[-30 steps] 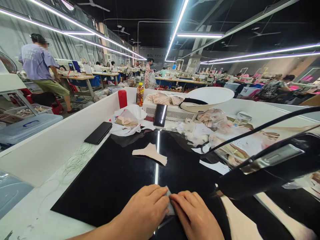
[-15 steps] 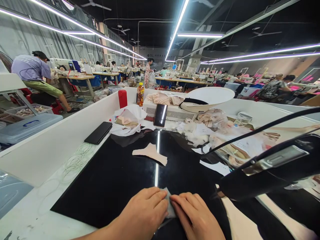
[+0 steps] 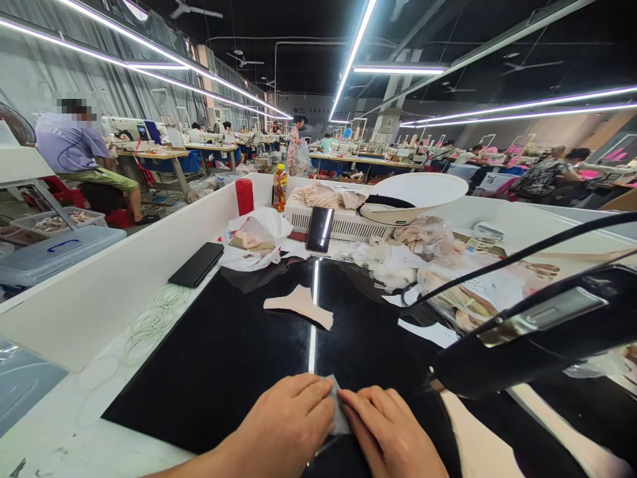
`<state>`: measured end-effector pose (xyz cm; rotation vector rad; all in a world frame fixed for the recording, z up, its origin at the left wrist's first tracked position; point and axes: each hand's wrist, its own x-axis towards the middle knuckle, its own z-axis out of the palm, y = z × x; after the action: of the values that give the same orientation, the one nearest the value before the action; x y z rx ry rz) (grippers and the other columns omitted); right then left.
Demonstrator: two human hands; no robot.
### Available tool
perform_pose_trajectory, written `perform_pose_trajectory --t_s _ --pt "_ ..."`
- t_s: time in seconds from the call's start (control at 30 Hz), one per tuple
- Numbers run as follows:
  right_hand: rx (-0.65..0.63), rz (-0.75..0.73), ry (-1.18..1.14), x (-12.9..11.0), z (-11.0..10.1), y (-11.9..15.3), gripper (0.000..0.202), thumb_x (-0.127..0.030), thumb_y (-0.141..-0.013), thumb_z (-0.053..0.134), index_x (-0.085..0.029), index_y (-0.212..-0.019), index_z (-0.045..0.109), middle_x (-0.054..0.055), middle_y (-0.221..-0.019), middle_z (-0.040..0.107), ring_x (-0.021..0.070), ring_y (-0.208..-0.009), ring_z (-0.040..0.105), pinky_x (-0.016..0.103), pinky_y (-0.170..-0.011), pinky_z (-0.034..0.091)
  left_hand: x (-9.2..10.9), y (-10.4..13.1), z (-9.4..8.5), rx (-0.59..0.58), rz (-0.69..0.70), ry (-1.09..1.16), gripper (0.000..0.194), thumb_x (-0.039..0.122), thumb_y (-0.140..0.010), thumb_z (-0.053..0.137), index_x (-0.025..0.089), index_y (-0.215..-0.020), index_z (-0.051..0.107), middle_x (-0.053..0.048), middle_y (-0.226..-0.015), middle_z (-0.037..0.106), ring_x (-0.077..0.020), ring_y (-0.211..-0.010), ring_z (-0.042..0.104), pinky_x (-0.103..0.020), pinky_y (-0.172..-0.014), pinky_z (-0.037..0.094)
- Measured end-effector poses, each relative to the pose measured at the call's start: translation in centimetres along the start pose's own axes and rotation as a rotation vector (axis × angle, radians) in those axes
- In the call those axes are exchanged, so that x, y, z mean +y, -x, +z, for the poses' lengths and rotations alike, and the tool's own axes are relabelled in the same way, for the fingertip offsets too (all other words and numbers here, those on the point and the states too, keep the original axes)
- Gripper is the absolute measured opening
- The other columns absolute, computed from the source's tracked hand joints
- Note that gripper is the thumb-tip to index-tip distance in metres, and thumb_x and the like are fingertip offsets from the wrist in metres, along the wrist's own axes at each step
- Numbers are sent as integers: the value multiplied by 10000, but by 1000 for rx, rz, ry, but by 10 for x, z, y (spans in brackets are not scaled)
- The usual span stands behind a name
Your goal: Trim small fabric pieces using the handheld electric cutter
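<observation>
Two hands close on a small grey piece at the near part of a glossy black sheet

The room, a wide workshop with ceiling light tubes, fans and rows of worktables, spreads beyond the black sheet [image 3: 223, 372]; a person in a purple shirt [image 3: 74, 143] sits far to its left. Under the sheet is a white worktable [image 3: 109, 445] with raised walls. The sheet is smooth and reflects a light tube as a bright stripe. A thick black arm-like fixture [image 3: 537, 338] slants over its right side. Bagged cloth pieces [image 3: 472, 285] lie beyond its right side, and a white vented box [image 3: 343, 224] stands past its far edge, with a phone [image 3: 319, 230] upright against it. The left hand [image 3: 286, 425] and right hand [image 3: 393, 431] meet over the sheet's near part, fingers bent and gripping the grey piece from either side; their thumbs are unclear. A pale pink cloth piece [image 3: 298, 305] lies farther up the sheet. The grey piece [image 3: 340, 415] sits between the hands, partly covered by fingers
</observation>
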<state>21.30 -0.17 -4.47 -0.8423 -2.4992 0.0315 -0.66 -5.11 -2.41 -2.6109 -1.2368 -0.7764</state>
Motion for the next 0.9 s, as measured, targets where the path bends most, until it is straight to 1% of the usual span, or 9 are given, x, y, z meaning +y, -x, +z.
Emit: perform_pose_trajectory --t_s 0.13,0.33,0.5,0.7,0.9 --pt "-1 -11 3 1 1 0 288 -217 -1093 369 -211 -1221 628 40 -899 665 163 -744 648 266 -694 574 0 0 1 18 19 -18 235 163 -1071 449 71 -1168 643 -105 -1212 734 -228 -1121 705 -340 -993 582" --pt "3 -21 27 2 2 -1 296 -235 -1096 363 -206 -1232 624 42 -887 656 164 -734 643 266 -681 573 4 1 1 47 13 -36 248 167 -1076 437 79 -1168 650 -97 -1208 738 -225 -1115 710 -331 -962 599" --pt "10 -37 56 3 1 -2 313 -242 -1099 349 -201 -1229 630 40 -872 653 161 -714 638 268 -662 567 6 -2 0 82 14 -55 263 180 -1084 432 80 -1171 659 -94 -1167 749 -221 -1067 722 -320 -921 610" --pt "27 -49 75 2 1 -2 339 -247 -1101 334 -199 -1234 641 46 -863 658 163 -700 641 265 -651 563 6 -5 0 114 36 -70 285 184 -1092 407 84 -1106 674 -79 -1075 761 -200 -1006 731 -295 -903 606" --pt "27 -60 82 4 1 -2 351 -247 -1100 328 -188 -1258 637 53 -874 663 164 -710 648 257 -662 577 5 -3 3 144 37 -106 280 184 -1090 415 89 -1107 677 -67 -1097 768 -196 -1008 734 -290 -916 595"
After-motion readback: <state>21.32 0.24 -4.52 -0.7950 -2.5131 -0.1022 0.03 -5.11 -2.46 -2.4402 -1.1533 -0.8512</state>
